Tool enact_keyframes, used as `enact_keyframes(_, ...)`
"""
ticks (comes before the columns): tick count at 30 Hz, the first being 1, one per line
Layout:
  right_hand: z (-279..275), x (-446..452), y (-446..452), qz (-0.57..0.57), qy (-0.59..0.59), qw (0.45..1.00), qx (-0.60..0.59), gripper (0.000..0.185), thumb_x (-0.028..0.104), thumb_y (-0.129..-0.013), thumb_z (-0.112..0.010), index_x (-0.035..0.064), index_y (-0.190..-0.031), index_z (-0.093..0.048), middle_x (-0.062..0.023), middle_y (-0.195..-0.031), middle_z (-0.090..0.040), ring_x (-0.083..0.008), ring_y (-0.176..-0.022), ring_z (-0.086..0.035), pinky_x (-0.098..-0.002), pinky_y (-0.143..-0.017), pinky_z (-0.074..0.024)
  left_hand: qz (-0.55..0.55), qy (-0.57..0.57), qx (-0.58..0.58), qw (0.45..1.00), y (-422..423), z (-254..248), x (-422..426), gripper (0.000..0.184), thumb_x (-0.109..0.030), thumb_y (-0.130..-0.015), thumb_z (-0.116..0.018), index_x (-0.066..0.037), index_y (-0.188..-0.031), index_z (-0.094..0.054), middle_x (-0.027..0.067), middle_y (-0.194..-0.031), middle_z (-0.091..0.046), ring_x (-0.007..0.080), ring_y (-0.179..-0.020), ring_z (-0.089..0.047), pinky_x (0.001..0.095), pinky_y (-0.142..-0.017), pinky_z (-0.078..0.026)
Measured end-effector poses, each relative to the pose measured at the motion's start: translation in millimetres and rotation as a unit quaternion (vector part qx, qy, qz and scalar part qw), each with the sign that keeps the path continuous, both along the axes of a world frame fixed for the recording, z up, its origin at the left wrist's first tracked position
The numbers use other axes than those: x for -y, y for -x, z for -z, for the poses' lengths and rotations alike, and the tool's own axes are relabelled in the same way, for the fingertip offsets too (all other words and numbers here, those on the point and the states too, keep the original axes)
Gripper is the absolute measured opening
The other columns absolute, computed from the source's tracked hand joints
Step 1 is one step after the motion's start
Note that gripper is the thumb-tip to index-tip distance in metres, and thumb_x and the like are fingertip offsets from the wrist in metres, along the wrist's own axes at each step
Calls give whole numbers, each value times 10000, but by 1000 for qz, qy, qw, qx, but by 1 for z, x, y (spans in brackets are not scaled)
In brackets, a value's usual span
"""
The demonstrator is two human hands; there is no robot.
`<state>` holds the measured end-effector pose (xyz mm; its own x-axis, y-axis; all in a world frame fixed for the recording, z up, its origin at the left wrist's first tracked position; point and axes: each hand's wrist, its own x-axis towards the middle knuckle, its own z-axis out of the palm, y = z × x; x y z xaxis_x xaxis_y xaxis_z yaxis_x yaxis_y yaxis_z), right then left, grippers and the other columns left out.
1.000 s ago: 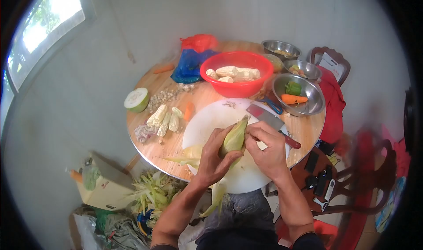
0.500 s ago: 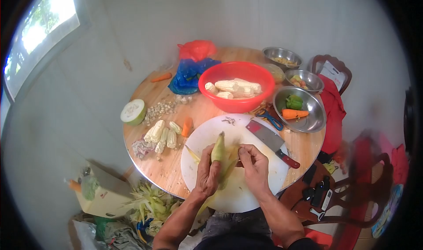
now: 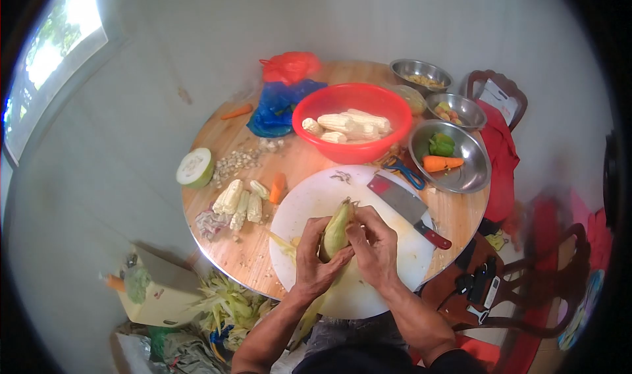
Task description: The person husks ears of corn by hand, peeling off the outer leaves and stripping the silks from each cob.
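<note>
An ear of corn (image 3: 337, 230) in its pale green husk stands tip up over the round white cutting board (image 3: 299, 199). My left hand (image 3: 315, 259) is closed around its lower part. My right hand (image 3: 375, 243) is closed at its right side, with thumb and fingers pressed on the husk near the tip. Loose husk strips (image 3: 283, 244) lie at the board's left. A cleaver (image 3: 403, 199) with a red-brown handle rests on the board's right side.
Behind the board stands a red basin (image 3: 352, 151) of peeled corn. A metal bowl (image 3: 479, 170) holds carrot and green pepper. Corn pieces (image 3: 232, 199), a cut gourd (image 3: 195, 168) and blue-handled scissors (image 3: 409, 173) lie on the wooden table (image 3: 217, 242). Husks (image 3: 230, 305) are heaped below left.
My right hand has come in from the right, off a pulled-out strip of husk, and now presses against the corn near its tip. My left hand keeps its hold.
</note>
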<state>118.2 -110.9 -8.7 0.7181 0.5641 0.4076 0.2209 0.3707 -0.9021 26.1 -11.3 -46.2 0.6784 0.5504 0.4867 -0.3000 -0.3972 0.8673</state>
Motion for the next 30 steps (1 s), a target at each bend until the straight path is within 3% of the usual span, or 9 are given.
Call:
enact_keyframes(7,29,1,-20,4,-1,998,-62,192,151,-1043,-593,-11,-1003,-688,-12,-970,-644,-63,-860,-548,-229,-765,-461,1,-29,-38,999,-4,-5,-1,526,-178,-877,-792,10,-1314,-567,108,-1145,-608,224,-1073,-592,337,-946,-471)
enact_keyframes(9,40,2,-19,-6,-1,982,-186,233,180,-1065,-568,-13,-1008,-683,-29,-991,-657,-70,-891,-566,-242,-826,-464,-12,-25,-59,998,-1,-2,-3,485,-144,-884,-754,-1,-1311,-572,134,-1118,-626,262,-1033,-619,356,-912,-496)
enact_keyframes(15,46,4,-1,-13,-160,947,-278,177,164,-1105,-475,15,-1067,-564,-98,-1037,-627,-169,-948,-611,-350,-977,-493,-26,203,89,975,-5,18,-32,423,-310,-1026,-510,18,-1293,-487,138,-1017,-633,261,-911,-653,374,-814,-545)
enact_keyframes(16,34,-1,4,5,-167,946,-279,200,197,-1112,-457,44,-1002,-525,-55,-888,-565,-144,-813,-563,-336,-830,-515,-75,287,119,948,-9,22,-28,362,-282,-1027,-533,4,-1244,-482,108,-947,-613,255,-822,-653,380,-709,-556)
enact_keyframes(17,36,-2,4,1,-158,944,-290,200,197,-1112,-457,44,-1002,-525,-55,-888,-565,-144,-813,-563,-336,-830,-515,-86,292,111,946,-11,27,-30,362,-282,-1027,-533,4,-1244,-482,108,-947,-613,255,-822,-653,380,-709,-556)
enact_keyframes(19,42,1,6,-172,-201,894,-363,246,239,-1110,-447,77,-935,-504,-4,-758,-497,-111,-678,-476,-304,-655,-460,-100,346,69,930,-16,34,-37,310,-268,-1017,-581,-13,-1172,-498,88,-894,-594,229,-730,-641,363,-598,-535)
enact_keyframes(24,62,25,28,-187,-13,919,-346,313,273,-1109,-457,91,-855,-466,35,-682,-378,-69,-580,-323,-249,-545,-290,-156,380,55,910,-22,48,-91,312,-266,-964,-670,-19,-1089,-525,80,-816,-575,210,-648,-603,342,-545,-504)
enact_keyframes(27,82,54,44,-199,-29,924,-325,316,263,-1115,-447,87,-853,-462,37,-686,-375,-61,-595,-322,-252,-549,-283,-177,406,43,895,-16,46,-127,337,-304,-921,-712,-21,-1016,-556,82,-788,-571,204,-642,-587,348,-556,-499)
enact_keyframes(30,95,63,55,-194,-1,919,-344,322,267,-1120,-442,85,-856,-464,38,-701,-383,-60,-614,-323,-262,-564,-291,-133,424,38,895,-19,35,-127,278,-252,-975,-634,-65,-1131,-500,73,-743,-563,208,-570,-579,365,-488,-510)
